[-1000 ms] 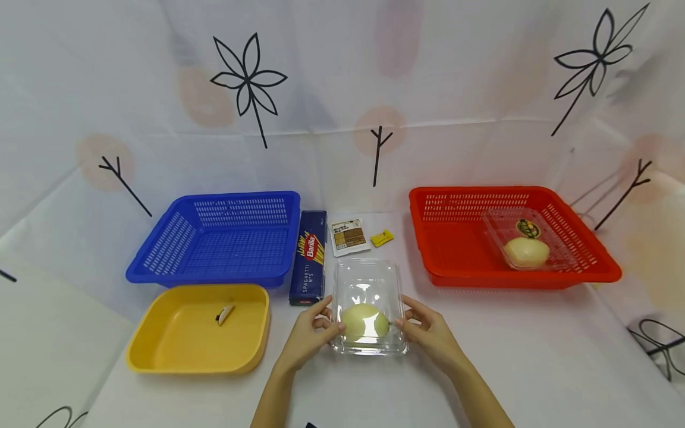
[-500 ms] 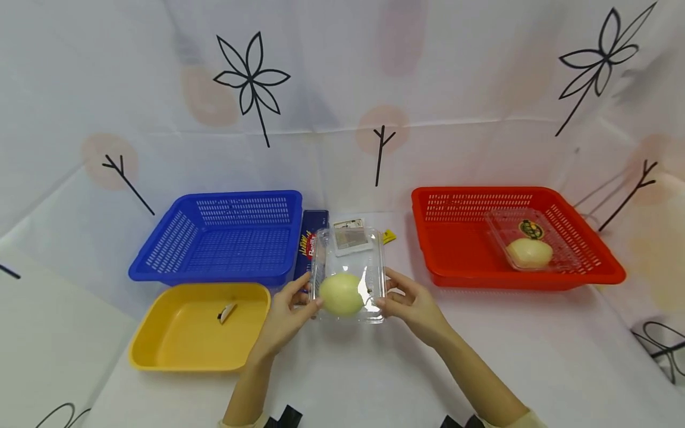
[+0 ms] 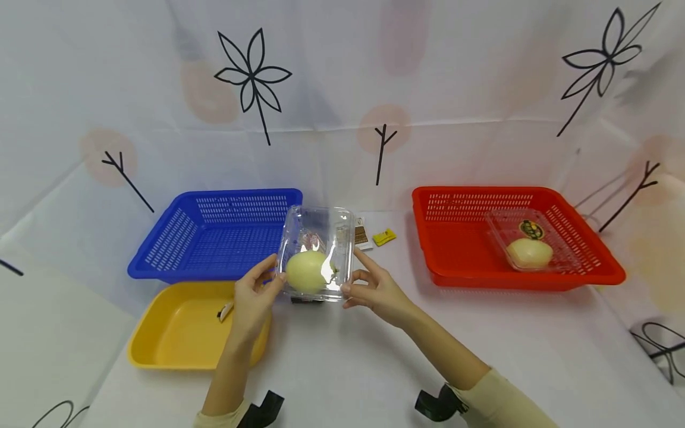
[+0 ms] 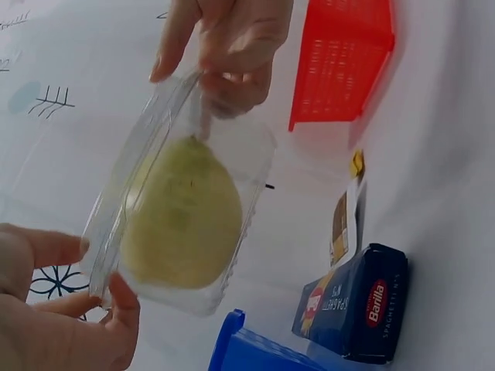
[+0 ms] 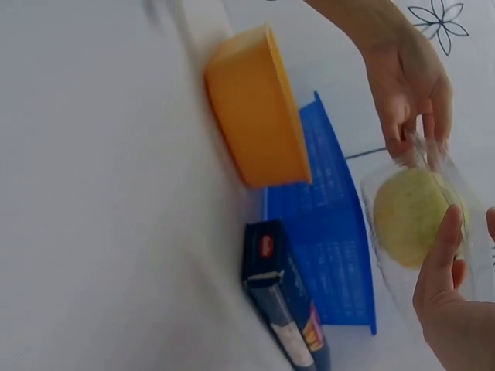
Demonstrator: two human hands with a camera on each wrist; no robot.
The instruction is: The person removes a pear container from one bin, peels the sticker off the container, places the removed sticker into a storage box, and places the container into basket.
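Observation:
A clear plastic clamshell box (image 3: 342,229) with a round pale yellow-green fruit (image 3: 307,271) inside is held up off the table between both hands. My left hand (image 3: 254,300) pinches its left edge, thumb in front. On the opposite edge my right hand (image 3: 381,292) grips between thumb and fingers. In the head view the box hangs in front of the blue basket's right end and hides most of the spaghetti box. Both wrist views show the fruit (image 4: 184,212) through the plastic, with the blue spaghetti box (image 4: 352,305) standing below.
Back left is a blue basket (image 3: 225,252), with a yellow tub (image 3: 176,333) in front holding a small white-and-black item (image 3: 225,311). A red basket (image 3: 455,238) at the right holds another clear box (image 3: 530,246). A brown-and-white packet (image 3: 361,233) and yellow sachet (image 3: 383,237) lie between the baskets.
Both hands have lifted the clamshell box from the table and carried it left and away, toward the blue basket. It now covers most of the spaghetti box and part of the packet.

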